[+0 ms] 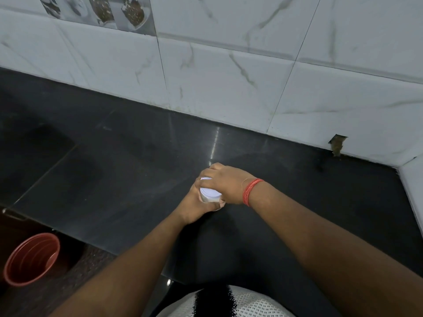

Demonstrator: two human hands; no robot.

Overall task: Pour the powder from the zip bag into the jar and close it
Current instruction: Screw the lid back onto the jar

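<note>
We are gripping the jar (207, 200) on the counter (114, 161): left hand (194, 208) wrapping its mostly hidden body, right hand (225, 183) clamping the white lid (209, 192); no label showing.

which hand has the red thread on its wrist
The right hand, curled over the white lid of the jar. The left hand, gripping the jar from below, has a bare wrist.

White-lidded jar (209, 196) upright, gripped
</note>
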